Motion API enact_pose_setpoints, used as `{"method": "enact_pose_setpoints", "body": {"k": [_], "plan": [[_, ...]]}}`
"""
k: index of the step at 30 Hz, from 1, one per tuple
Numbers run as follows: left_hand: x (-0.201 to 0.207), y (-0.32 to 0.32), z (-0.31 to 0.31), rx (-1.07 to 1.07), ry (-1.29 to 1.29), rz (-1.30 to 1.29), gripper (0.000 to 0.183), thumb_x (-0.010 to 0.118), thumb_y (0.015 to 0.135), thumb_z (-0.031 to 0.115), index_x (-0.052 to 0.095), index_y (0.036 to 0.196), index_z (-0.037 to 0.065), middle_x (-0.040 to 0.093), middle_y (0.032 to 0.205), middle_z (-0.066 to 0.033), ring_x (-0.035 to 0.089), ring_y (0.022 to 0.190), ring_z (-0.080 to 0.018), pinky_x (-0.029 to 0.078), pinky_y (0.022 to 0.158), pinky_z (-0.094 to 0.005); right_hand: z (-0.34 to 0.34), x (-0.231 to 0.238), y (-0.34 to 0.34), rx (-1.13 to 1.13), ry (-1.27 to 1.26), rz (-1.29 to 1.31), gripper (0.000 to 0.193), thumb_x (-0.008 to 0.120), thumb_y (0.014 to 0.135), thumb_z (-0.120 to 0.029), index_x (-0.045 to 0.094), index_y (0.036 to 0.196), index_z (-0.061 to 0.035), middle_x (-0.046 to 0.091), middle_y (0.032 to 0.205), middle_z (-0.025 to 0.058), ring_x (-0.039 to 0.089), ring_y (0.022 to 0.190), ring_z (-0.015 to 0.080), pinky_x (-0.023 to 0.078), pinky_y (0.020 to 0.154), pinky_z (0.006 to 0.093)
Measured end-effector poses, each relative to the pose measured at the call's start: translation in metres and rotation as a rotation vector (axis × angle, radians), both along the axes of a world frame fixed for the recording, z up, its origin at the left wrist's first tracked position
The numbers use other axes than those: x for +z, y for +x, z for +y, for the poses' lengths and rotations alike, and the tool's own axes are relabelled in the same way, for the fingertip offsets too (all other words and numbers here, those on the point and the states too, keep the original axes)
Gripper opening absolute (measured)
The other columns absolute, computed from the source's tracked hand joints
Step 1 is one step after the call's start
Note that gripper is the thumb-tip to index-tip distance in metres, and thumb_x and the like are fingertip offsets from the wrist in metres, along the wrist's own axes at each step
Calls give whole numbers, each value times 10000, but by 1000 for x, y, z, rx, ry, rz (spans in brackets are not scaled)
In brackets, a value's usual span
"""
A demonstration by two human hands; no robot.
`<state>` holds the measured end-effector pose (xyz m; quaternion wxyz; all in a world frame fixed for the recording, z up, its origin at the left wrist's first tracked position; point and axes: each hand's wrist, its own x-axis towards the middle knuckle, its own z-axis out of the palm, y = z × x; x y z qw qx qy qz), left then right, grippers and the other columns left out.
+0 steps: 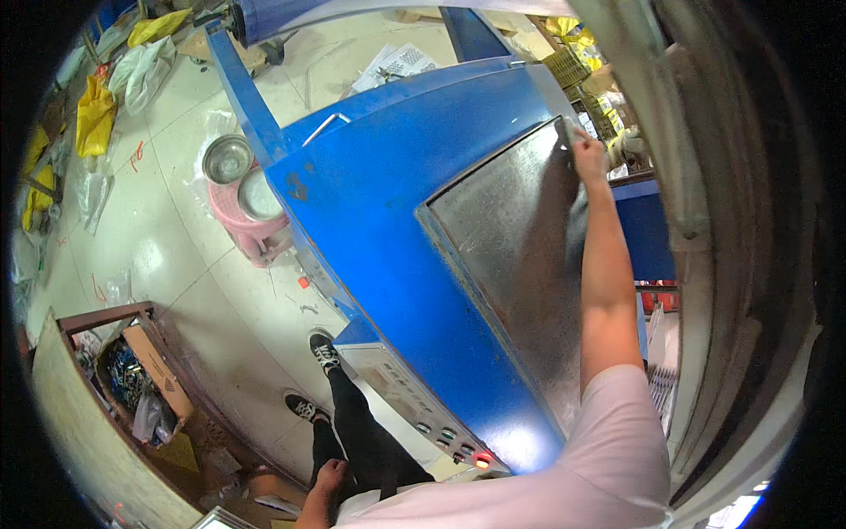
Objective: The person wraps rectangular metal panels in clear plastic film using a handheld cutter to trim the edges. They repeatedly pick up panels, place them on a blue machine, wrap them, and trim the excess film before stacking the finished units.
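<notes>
My right arm stretches across the blue machine to the far corner of its dark metal plate. My right hand is closed at that corner. By its fingertips shows a small pale thing, too small to name. The arm's shadow falls over the plate, which is set into the blue top and speckled with small marks. My left hand hangs low beside my thigh, its fingers curled, and nothing shows in it.
A control panel with knobs and a lit red button runs along the machine's near edge. A pink stool with metal bowls stands left of it. An open wooden cabinet holds boxes of small parts. Yellow bags lie far left.
</notes>
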<state>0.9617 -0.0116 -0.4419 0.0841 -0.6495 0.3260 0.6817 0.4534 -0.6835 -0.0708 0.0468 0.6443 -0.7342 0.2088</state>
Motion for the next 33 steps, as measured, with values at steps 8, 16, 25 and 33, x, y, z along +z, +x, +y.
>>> {"method": "enact_pose_setpoints", "body": {"k": [8, 16, 25, 33], "plan": [[-10, 0, 5, 12, 6, 33, 381, 632, 977, 386, 734, 1106, 43, 751, 1045, -189, 719, 1003, -349, 548, 889, -447, 189, -51, 40, 332, 28, -65, 295, 637, 879, 59, 723, 1135, -60, 648, 946, 150, 650, 901, 278, 524, 826, 380], [-24, 14, 15, -16, 32, -109, 403, 643, 954, 415, 752, 1072, 46, 761, 1033, -178, 726, 1006, -344, 550, 897, -443, 192, -20, -30, -207, 139, -113, 258, 567, 985, -112, 704, 1177, -8, 676, 1055, 160, 646, 991, 302, 510, 891, 412], [-3, 33, -7, -87, -177, 22, 379, 593, 968, 379, 725, 1109, 53, 751, 1057, -190, 706, 1046, -367, 533, 933, -465, 310, 10, 102, -272, 82, -224, 386, 566, 913, 24, 713, 1257, -71, 606, 961, 91, 581, 799, 199, 499, 736, 338], [11, 124, 14, 494, 28, -29, 390, 590, 991, 406, 744, 1135, 77, 739, 1134, -209, 697, 1081, -399, 530, 953, -487, 186, -96, 423, 484, 211, -487, 285, 624, 902, -24, 746, 1148, -100, 665, 968, 124, 658, 867, 245, 524, 788, 366]]}}
